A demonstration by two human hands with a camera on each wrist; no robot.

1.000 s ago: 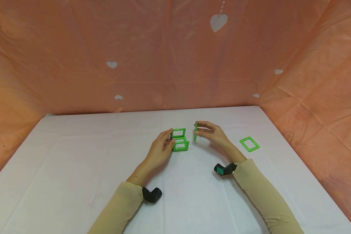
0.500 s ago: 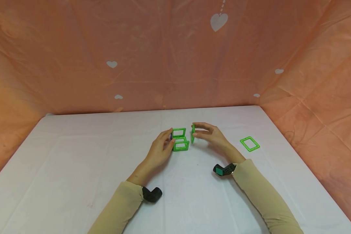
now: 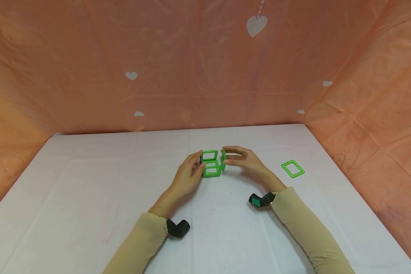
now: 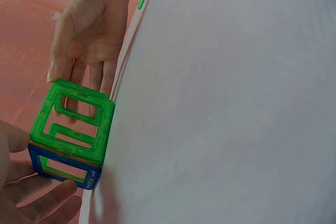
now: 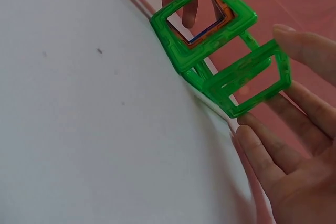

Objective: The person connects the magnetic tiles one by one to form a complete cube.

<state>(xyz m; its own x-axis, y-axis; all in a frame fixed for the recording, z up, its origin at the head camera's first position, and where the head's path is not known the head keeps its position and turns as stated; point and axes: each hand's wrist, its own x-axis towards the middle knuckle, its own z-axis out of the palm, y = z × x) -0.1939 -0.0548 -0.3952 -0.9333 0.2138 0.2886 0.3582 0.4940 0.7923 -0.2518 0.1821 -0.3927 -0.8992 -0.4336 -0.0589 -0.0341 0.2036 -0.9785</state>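
Observation:
Magnetic tiles stand on the white table as a box with one side uncovered, its green near wall (image 3: 211, 175) facing me. A blue tile (image 4: 93, 177) with an orange layer forms its left side. My left hand (image 3: 186, 174) holds the box there, thumb at the near corner and fingers at the far one. Between thumb and fingers, my right hand (image 3: 248, 161) pinches a green square tile (image 5: 262, 101) upright. This tile is right at the box's uncovered right side, leaning slightly from the walls' edges in the right wrist view.
One loose green square tile (image 3: 287, 171) lies flat to the right on the white tablecloth (image 3: 123, 190). Orange curtains (image 3: 191, 68) with pale hearts rise behind the table and on both sides. A black wrist device (image 3: 179, 228) sits at each sleeve cuff.
My right hand has brought its green tile leftward and slightly nearer to me, closing the gap to the box. The left hand and the box have stayed in place.

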